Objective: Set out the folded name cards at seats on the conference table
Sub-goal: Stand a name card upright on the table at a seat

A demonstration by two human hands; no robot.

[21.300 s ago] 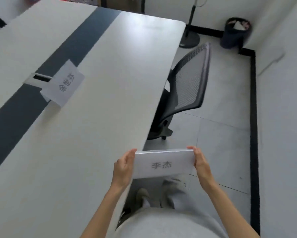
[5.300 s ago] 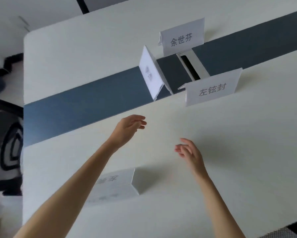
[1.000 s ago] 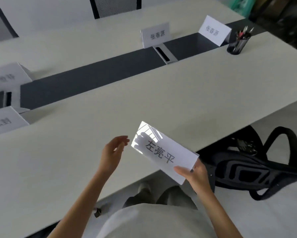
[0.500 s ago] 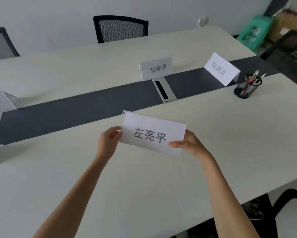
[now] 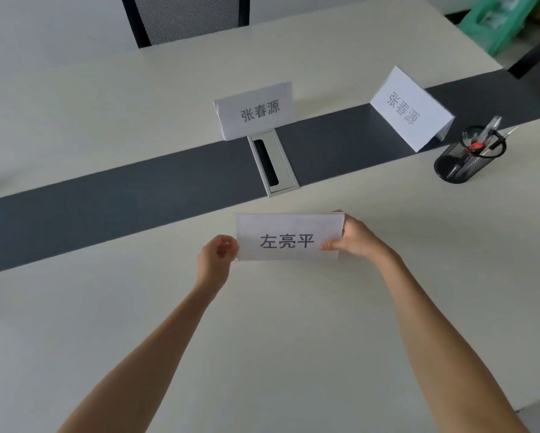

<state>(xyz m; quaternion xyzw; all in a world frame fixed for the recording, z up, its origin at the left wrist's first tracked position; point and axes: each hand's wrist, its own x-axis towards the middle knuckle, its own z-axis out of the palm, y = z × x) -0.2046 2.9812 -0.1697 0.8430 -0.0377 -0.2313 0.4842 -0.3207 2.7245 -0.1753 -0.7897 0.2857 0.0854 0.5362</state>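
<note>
With two name cards (image 5: 256,111) already standing, I pinched the third card (image 5: 289,237) between left hand (image 5: 216,257) and right hand (image 5: 354,237), not yet placed.

White name card (image 5: 289,236); grey-striped table (image 5: 137,195)

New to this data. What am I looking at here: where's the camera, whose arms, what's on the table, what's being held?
There is no machine. A person wears one wide-angle camera on the head, looking forward and down, so the two bare arms are their own. The left hand and right hand each pinch one end of a white name card over the pale conference table. Two other name cards stand further off: one behind a metal cable hatch in the dark centre strip, one angled near a mesh pen cup. A chair stands at the far side.
</note>
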